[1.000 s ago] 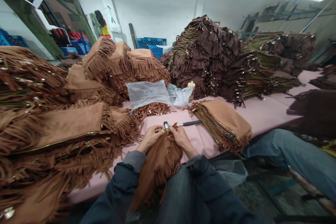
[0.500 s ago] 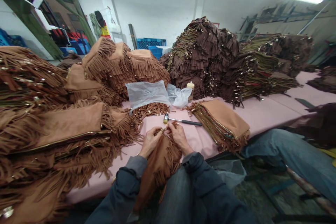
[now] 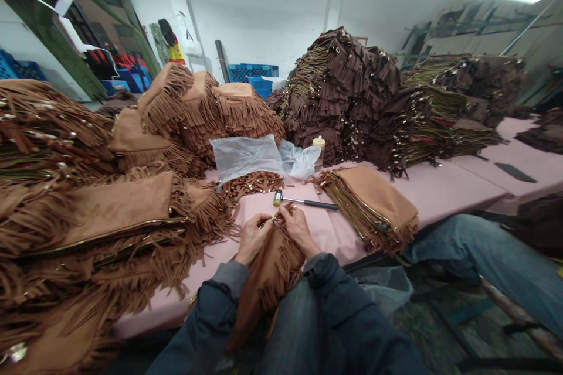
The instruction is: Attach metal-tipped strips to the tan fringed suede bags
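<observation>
A brown fringed suede pouch (image 3: 264, 272) hangs over the table edge onto my lap, its top corner up between my hands. My left hand (image 3: 254, 237) pinches that corner by a small gold metal fitting. Close beside it, my right hand (image 3: 299, 229) has its fingers closed on a short brown leather strap (image 3: 288, 207) at the same corner. The fingertips hide how strap and fitting meet. Just beyond my fingers lies a small hammer (image 3: 308, 204) with a yellow-tipped head and a black handle. A heap of short leather straps with metal studs (image 3: 253, 183) sits behind it.
Tan fringed pouches (image 3: 118, 205) are piled on the left, and a stack of them (image 3: 376, 196) lies at right. Dark brown pouches (image 3: 338, 88) rise behind. A plastic bag (image 3: 246, 158) and a bottle (image 3: 319, 149) stand mid-table. Another person's denim-clad leg (image 3: 479, 252) is at right.
My hands stay at the pouch corner with hardly any shift. At far right, a dark shape over the table has drawn back, showing more of a dark flat piece.
</observation>
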`<state>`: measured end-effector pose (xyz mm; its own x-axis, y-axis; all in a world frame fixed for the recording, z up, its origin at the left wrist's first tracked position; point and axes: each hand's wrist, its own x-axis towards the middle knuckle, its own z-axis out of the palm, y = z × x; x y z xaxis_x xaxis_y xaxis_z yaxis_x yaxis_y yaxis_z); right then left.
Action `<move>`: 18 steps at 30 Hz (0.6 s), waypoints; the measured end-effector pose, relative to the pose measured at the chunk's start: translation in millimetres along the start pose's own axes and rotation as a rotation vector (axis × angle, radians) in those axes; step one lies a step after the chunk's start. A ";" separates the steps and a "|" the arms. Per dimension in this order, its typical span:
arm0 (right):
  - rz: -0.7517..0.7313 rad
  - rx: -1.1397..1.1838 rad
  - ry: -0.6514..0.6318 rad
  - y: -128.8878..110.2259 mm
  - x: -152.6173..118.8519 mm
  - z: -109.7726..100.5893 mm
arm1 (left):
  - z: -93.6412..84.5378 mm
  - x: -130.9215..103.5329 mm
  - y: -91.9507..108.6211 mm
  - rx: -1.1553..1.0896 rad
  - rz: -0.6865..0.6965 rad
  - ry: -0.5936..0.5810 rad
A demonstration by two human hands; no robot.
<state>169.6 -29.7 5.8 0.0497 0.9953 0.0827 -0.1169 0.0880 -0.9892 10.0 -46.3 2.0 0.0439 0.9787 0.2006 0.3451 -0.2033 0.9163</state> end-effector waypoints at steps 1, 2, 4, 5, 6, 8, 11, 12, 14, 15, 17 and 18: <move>0.004 -0.001 0.003 1.3 0.7 -0.2 | -0.1 -0.6 2.6 0.015 0.002 0.000; 0.008 0.002 0.004 2.4 1.2 -0.4 | -0.2 -1.2 5.4 0.033 0.004 0.000; 0.014 0.011 -0.002 3.4 1.3 -0.5 | 0.0 -2.3 10.3 0.079 0.004 -0.003; 0.009 0.011 -0.005 3.2 0.6 -0.1 | 0.3 -2.9 12.2 0.107 0.002 -0.003; -0.005 0.005 -0.008 2.4 -0.8 0.6 | 0.5 -3.4 13.6 0.137 -0.002 -0.006; -0.056 -0.038 -0.013 -1.8 -5.2 3.3 | 0.8 -4.3 15.2 0.185 -0.008 -0.001; -0.156 -0.224 -0.027 -14.3 -13.7 7.8 | -0.2 -6.1 15.9 0.186 -0.004 0.012; -0.189 -0.293 -0.056 -19.3 -15.9 8.7 | -0.7 -6.7 16.1 0.173 0.003 0.013; -0.235 -0.353 -0.145 -28.5 -18.3 8.1 | -1.3 -7.6 16.4 0.139 0.018 0.014; -0.246 -0.339 -0.180 -31.6 -18.3 6.6 | -1.1 -7.8 16.5 0.121 0.024 0.021; -0.262 -0.294 -0.152 -33.4 -16.7 1.9 | 0.3 -7.4 16.8 0.082 0.032 0.052; -0.266 -0.289 -0.107 -32.0 -15.4 -0.6 | 1.3 -7.0 17.0 0.062 0.039 0.066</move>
<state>173.2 -47.8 36.1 -0.0643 0.9392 0.3374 0.1708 0.3434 -0.9235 16.8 -56.5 15.7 -0.0028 0.9657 0.2596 0.4020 -0.2366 0.8845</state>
